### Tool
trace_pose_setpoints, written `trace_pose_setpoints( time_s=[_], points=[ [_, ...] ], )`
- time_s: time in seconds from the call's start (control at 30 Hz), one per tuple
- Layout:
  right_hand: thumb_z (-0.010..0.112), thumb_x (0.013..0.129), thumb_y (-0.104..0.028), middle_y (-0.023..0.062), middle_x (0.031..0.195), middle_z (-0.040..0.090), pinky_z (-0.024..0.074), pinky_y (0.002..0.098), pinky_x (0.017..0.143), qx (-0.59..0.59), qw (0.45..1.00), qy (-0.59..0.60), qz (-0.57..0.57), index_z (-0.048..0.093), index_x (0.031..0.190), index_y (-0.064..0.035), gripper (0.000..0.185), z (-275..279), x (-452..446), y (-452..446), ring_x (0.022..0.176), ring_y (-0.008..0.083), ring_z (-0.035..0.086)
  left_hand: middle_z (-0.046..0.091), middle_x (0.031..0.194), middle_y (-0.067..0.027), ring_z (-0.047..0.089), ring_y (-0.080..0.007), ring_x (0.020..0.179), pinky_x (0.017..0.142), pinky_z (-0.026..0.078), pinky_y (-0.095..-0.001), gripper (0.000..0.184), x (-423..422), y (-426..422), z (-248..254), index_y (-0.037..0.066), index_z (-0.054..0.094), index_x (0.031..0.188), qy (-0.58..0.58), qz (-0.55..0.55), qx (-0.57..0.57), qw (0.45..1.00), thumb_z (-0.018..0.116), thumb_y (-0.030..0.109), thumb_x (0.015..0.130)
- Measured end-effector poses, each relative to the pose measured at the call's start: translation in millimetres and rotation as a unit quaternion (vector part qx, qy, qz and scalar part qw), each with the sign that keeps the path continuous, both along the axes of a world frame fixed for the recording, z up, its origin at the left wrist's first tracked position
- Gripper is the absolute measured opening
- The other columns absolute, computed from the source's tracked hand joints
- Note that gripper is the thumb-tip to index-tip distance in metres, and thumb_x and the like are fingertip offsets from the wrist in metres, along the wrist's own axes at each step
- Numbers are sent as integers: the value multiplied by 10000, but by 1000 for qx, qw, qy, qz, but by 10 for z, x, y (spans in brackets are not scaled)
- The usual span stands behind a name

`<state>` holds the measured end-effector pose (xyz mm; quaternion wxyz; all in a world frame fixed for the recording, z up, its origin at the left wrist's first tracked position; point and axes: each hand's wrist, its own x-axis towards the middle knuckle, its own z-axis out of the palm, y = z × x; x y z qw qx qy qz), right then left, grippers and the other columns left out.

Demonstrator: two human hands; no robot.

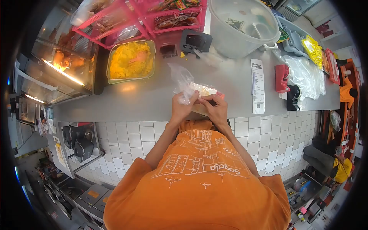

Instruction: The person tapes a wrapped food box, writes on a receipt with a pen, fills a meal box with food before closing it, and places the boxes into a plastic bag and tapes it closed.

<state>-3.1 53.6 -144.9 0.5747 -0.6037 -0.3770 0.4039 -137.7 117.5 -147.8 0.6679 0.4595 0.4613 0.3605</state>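
Close together above the front of the steel counter, my left hand (181, 107) and my right hand (216, 110) both have closed fingers. They pinch a clear plastic bag (183, 81), whose loose top sticks up beyond my left hand. Inside or under the plastic, pale yellowish contents (205, 90) show, too small to name. A bit of pink (220, 95) peeks out by my right fingers. To the left, a clear tub (110, 81) holds crumbly yellow food (130, 57) with a pinkish object in it that I cannot make out.
Pink racks (178, 23) with packets stand at the back. A large translucent bin (245, 34) sits right of a dark device (195, 41). Rightward lie a paper receipt (258, 86), a red tape dispenser (281, 78) and plastic bags (305, 78). A lit food cabinet (63, 57) stands left.
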Motion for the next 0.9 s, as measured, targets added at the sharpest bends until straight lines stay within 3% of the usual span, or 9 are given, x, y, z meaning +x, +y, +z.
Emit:
trace_pose_setpoints(
  time_s=[0.33,0.4,0.5,0.6,0.63,0.7,0.77,0.83,0.9],
  points=[
    [711,844,-75,58,825,721,494,239,720,-49,999,3,-6,711,944,-3,123,67,25,74,758,101,643,693,932,-92,672,-144,829,741,571,-269,200,-43,-19,38,-60,656,1040,-20,-25,51,998,670,81,898],
    [709,843,-79,57,826,717,494,239,721,-54,998,-5,-20,703,965,-7,142,73,107,120,747,105,642,697,898,-79,673,-138,806,713,558,-265,170,-145,50,-68,-46,674,1008,91,-102,200,970,675,80,893],
    [711,837,-94,61,828,700,495,261,708,-62,995,-42,71,668,962,-12,156,126,217,204,726,119,634,697,822,-59,659,-121,737,646,525,-254,142,-203,160,-144,-29,692,958,100,-150,282,943,676,96,893],
    [699,817,-69,68,822,667,489,280,696,-146,982,40,113,624,923,-9,143,226,226,220,754,139,624,660,822,-70,623,-141,676,598,492,-282,170,-109,125,26,-6,697,869,70,-107,241,962,717,161,848],
    [661,806,-37,56,805,661,493,295,689,-78,988,-48,126,615,910,-27,114,136,142,172,752,145,620,660,822,-70,623,-141,676,598,492,-282,170,-46,135,119,-6,697,869,64,-115,241,961,717,161,848],
    [558,770,42,68,761,617,494,338,710,-14,971,-133,198,606,878,-41,144,323,-15,-118,785,204,608,643,760,-54,591,-126,604,551,475,-275,198,95,184,272,-11,678,823,191,9,52,980,702,180,870],
    [497,784,53,94,806,614,493,346,733,91,949,-177,246,605,871,-37,165,547,-37,-398,828,236,606,631,723,-44,567,-105,566,517,452,-253,215,93,268,171,-17,640,802,175,16,86,981,700,173,882],
    [512,784,48,97,860,620,493,361,734,13,973,-197,117,610,870,-40,157,598,303,-459,851,255,612,628,728,-43,568,-94,584,517,440,-244,211,120,331,182,-22,617,827,139,31,116,983,711,160,879],
    [637,776,-77,113,933,629,483,375,765,-112,944,-290,-105,613,924,-37,155,66,977,-470,899,288,605,627,727,-46,570,-95,589,526,444,-242,204,4,394,65,-26,616,850,127,8,203,971,718,149,873]
  ],
)
